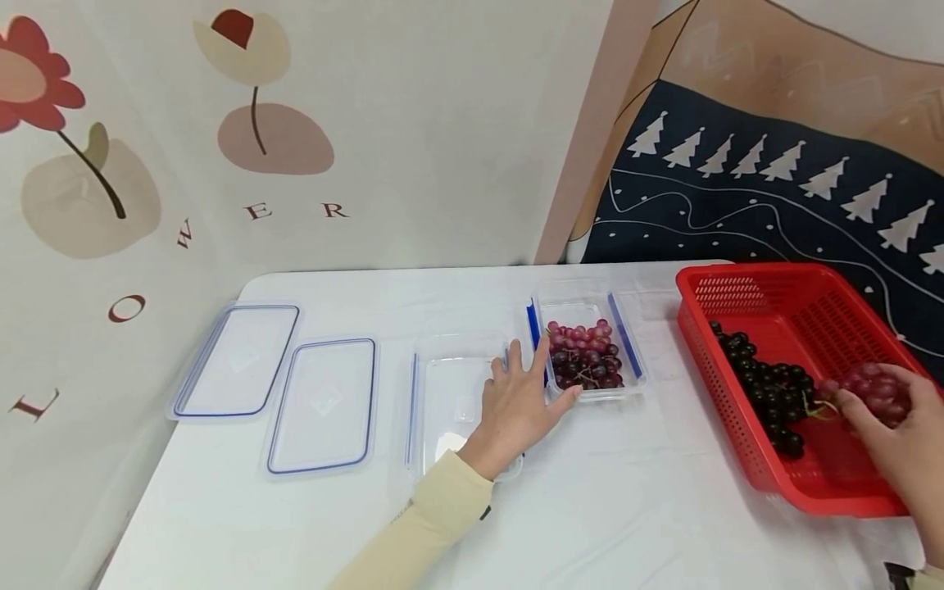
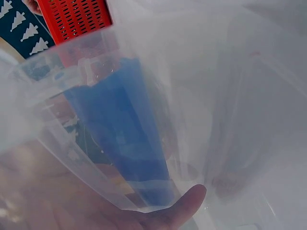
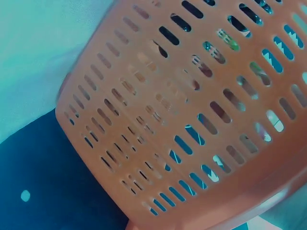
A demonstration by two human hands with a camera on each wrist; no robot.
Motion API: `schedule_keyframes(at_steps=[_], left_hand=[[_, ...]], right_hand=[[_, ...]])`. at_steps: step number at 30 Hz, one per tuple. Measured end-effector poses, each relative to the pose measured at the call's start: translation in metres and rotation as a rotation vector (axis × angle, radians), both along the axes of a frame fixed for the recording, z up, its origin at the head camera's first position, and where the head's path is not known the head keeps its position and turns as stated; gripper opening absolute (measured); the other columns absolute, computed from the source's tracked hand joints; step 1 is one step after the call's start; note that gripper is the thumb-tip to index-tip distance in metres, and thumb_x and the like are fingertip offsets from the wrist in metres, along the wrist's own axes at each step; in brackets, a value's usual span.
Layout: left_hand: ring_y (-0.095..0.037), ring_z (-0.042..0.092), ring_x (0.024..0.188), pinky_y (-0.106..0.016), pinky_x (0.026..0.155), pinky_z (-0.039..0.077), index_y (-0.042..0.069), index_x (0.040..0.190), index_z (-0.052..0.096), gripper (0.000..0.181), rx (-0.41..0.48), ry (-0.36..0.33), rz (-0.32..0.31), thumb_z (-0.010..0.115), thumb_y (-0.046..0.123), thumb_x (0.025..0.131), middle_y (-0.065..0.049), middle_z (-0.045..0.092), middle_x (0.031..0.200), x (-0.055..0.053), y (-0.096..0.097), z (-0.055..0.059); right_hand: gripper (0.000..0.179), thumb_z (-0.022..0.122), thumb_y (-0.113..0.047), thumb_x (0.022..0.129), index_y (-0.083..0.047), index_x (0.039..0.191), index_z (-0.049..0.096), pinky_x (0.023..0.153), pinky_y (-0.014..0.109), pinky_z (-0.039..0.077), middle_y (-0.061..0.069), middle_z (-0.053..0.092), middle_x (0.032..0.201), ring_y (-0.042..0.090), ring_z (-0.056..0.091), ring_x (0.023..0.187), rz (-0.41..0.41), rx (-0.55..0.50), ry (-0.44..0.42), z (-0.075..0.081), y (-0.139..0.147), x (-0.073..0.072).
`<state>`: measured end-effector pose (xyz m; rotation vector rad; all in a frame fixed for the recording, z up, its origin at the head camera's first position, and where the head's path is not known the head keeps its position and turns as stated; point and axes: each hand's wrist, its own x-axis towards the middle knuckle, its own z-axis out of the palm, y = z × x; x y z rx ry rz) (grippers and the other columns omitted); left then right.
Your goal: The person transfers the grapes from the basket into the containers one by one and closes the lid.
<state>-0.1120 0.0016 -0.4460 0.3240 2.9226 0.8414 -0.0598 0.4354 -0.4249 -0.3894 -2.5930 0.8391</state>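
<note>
My right hand (image 1: 896, 434) grips a bunch of red grapes (image 1: 873, 393) by the right side of the red basket (image 1: 770, 483). Dark green-black grapes (image 1: 763, 381) lie in that basket, beside the held bunch. My left hand (image 1: 516, 406) has its fingers spread at the near left edge of a clear container (image 1: 630, 389) with blue side clips. Inside it, pinkish-red grapes (image 1: 578, 336) lie behind dark purple grapes (image 1: 590, 369). The left wrist view shows my thumb (image 2: 189, 203) beside clear plastic and a blue clip (image 2: 122, 129). Slotted basket wall (image 3: 158, 110) fills most of the right wrist view.
A second clear container (image 1: 442, 410) stands partly under my left hand and forearm. Two clear lids with blue seals, a nearer one (image 1: 324, 401) and a farther one (image 1: 239, 360), lie flat at left on the white table (image 1: 590, 508). A printed curtain (image 1: 442, 139) hangs behind the table.
</note>
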Motion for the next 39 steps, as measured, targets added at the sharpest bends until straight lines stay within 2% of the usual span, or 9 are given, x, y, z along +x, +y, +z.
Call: schedule_keyframes(at_steps=[4, 9, 11, 19, 22, 25, 28, 32, 39], left_hand=[[-0.061, 0.033, 0.15, -0.072, 0.111, 0.042, 0.018, 0.176, 0.025, 0.094, -0.004, -0.006, 0.003, 0.062, 0.066, 0.104, -0.033, 0.024, 0.172, 0.001, 0.0, 0.0], [-0.062, 0.033, 0.15, -0.072, 0.111, 0.042, 0.018, 0.176, 0.025, 0.094, 0.004, -0.002, 0.004, 0.063, 0.066, 0.104, -0.034, 0.025, 0.172, 0.002, -0.001, 0.001], [-0.062, 0.033, 0.15, -0.072, 0.111, 0.043, 0.018, 0.176, 0.024, 0.095, -0.001, -0.003, 0.003, 0.063, 0.066, 0.104, -0.033, 0.025, 0.172, 0.002, -0.001, 0.0], [-0.061, 0.035, 0.149, -0.07, 0.11, 0.044, 0.019, 0.176, 0.024, 0.095, -0.016, -0.001, 0.003, 0.062, 0.066, 0.104, -0.033, 0.025, 0.172, 0.003, -0.001, 0.0], [-0.061, 0.036, 0.149, -0.071, 0.109, 0.044, 0.018, 0.176, 0.025, 0.094, -0.014, 0.003, -0.001, 0.063, 0.066, 0.104, -0.033, 0.026, 0.172, 0.003, -0.001, 0.001], [-0.061, 0.035, 0.149, -0.071, 0.11, 0.044, 0.018, 0.176, 0.025, 0.094, -0.016, 0.003, -0.004, 0.063, 0.066, 0.104, -0.033, 0.026, 0.172, 0.003, -0.001, 0.001], [-0.061, 0.035, 0.15, -0.071, 0.11, 0.044, 0.018, 0.176, 0.025, 0.094, -0.017, -0.002, -0.001, 0.063, 0.065, 0.104, -0.033, 0.026, 0.172, 0.003, -0.001, 0.001], [-0.061, 0.034, 0.151, -0.071, 0.111, 0.043, 0.019, 0.176, 0.023, 0.095, -0.024, -0.013, 0.0, 0.062, 0.066, 0.104, -0.032, 0.024, 0.173, 0.003, -0.001, 0.001], [-0.063, 0.03, 0.152, -0.073, 0.113, 0.04, 0.018, 0.176, 0.024, 0.095, 0.006, -0.025, -0.004, 0.063, 0.065, 0.104, -0.034, 0.022, 0.173, 0.002, -0.001, 0.003]], right_hand=[[0.058, 0.062, 0.002, 0.104, 0.007, 0.158, 0.043, 0.091, 0.005, 0.036, 0.023, 0.052, 0.135, -0.017, 0.028, 0.098, -0.077, -0.012, 0.044, 0.001, -0.007, 0.003], [0.059, 0.059, 0.006, 0.101, 0.002, 0.158, 0.047, 0.087, 0.004, 0.037, -0.026, 0.044, 0.12, -0.015, 0.036, 0.097, -0.072, -0.039, 0.15, 0.0, -0.01, 0.003], [0.059, 0.059, 0.004, 0.1, -0.001, 0.158, 0.051, 0.088, 0.005, 0.039, -0.035, 0.039, 0.116, -0.015, 0.039, 0.098, -0.075, -0.041, 0.214, 0.0, -0.011, 0.002], [0.056, 0.06, -0.008, 0.103, -0.018, 0.159, 0.058, 0.104, 0.011, 0.039, -0.027, 0.051, 0.129, -0.016, 0.043, 0.104, -0.182, -0.047, 0.265, 0.005, -0.019, 0.001], [0.059, 0.059, -0.012, 0.106, -0.024, 0.163, 0.052, 0.111, 0.017, 0.038, -0.007, 0.061, 0.143, -0.015, 0.042, 0.109, -0.226, -0.06, 0.197, 0.009, -0.025, 0.004], [0.062, 0.059, -0.015, 0.108, -0.032, 0.166, 0.045, 0.113, 0.023, 0.039, 0.01, 0.057, 0.157, -0.014, 0.042, 0.111, -0.256, -0.072, 0.121, 0.013, -0.033, 0.006], [0.064, 0.059, -0.013, 0.108, -0.034, 0.166, 0.043, 0.097, 0.014, 0.047, 0.0, 0.061, 0.144, -0.014, 0.048, 0.105, -0.223, -0.14, 0.129, 0.016, -0.042, 0.006], [0.062, 0.059, -0.008, 0.104, -0.027, 0.162, 0.048, 0.08, 0.002, 0.043, -0.024, 0.05, 0.123, -0.01, 0.051, 0.099, -0.143, -0.211, 0.228, 0.018, -0.054, 0.003], [0.06, 0.064, -0.012, 0.103, -0.027, 0.16, 0.052, 0.09, 0.008, 0.043, -0.027, 0.048, 0.133, -0.006, 0.049, 0.11, -0.093, -0.138, 0.276, 0.024, -0.081, 0.0]])
